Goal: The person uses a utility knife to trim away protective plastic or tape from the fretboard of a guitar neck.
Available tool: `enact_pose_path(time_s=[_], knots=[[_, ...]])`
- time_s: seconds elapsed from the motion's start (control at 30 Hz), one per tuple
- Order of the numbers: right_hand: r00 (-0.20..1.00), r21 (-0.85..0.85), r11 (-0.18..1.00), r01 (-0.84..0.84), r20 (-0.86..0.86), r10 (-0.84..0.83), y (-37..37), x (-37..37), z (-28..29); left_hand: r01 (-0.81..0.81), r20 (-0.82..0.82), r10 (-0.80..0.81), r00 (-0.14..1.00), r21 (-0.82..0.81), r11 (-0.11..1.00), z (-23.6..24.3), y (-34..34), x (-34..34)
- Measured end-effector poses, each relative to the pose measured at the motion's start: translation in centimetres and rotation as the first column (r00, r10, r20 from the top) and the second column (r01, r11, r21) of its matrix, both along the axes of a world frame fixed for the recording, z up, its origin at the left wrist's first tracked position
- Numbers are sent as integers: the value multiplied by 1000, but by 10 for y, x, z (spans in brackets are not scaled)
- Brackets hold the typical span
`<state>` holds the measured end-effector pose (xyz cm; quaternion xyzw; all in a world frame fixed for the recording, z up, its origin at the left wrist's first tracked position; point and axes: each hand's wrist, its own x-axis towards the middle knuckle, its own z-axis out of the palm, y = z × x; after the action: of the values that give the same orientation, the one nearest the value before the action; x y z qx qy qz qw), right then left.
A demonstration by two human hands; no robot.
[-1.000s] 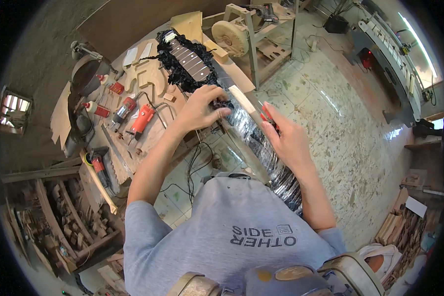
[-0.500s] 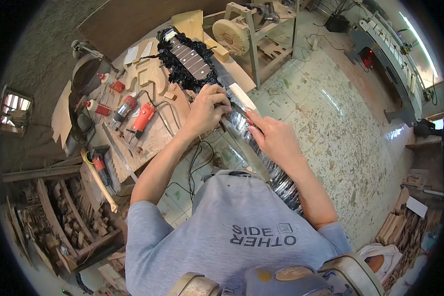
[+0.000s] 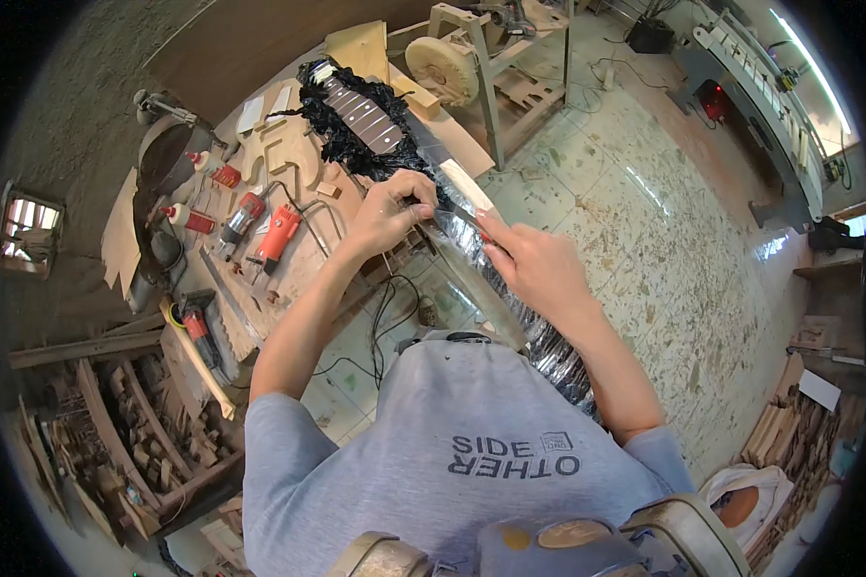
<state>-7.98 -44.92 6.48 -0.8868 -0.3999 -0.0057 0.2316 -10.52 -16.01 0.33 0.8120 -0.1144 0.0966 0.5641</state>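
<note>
A long piece wrapped in shiny clear and dark plastic film (image 3: 547, 346) runs from the workbench toward my body. Along its far part shows a strip of pale bare wood (image 3: 465, 186). My left hand (image 3: 393, 213) is closed at the left side of the wrapped piece, its thumb and fingers pinching the edge of the film. My right hand (image 3: 544, 269) is closed around a small tool with a red part (image 3: 484, 237), just below the pale wood; most of the tool is hidden. Beyond my left hand lies a dark fretboard (image 3: 366, 115) with dot inlays, amid crumpled black plastic (image 3: 335, 144).
On the workbench (image 3: 245, 313) to the left are red power tools (image 3: 277, 234), glue bottles (image 3: 197, 219) and wooden templates (image 3: 293, 159). Cables (image 3: 387, 313) hang down to the floor. A wooden stand with a round wheel (image 3: 441, 72) is at the back. Scrap wood (image 3: 135, 423) fills the lower left.
My left hand has drawn slightly left and toward me, away from the wrapped piece, with film stretching beside it. My right hand has shifted slightly down and stays gripped on the tool.
</note>
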Motion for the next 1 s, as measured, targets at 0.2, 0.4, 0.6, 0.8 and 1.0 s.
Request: enact_pose_path(time_s=[0.2, 0.4, 0.6, 0.8, 1.0], knots=[[991, 46, 997, 66, -116, -60, -37, -14, 3, 39, -52, -53, 997, -230, 972, -19, 9, -2], [971, 302, 931, 204, -180, -154, -40, -12, -11, -109, -131, 195, 972, 483, 869, 65, -29, -7], [979, 288, 943, 169, -158, -127, -35, -14, -9, -248, 150, 206, 967, 736, 630, 47, -56, -15], [993, 85, 993, 78, -91, -70, -16, -10, -2, -210, -39, 285, 958, 585, 784, 34, -55, -8], [1000, 1, 1000, 6, -22, -6, -12, -9, -4, -294, -74, 337, 939, 341, 893, 17, -53, -11]])
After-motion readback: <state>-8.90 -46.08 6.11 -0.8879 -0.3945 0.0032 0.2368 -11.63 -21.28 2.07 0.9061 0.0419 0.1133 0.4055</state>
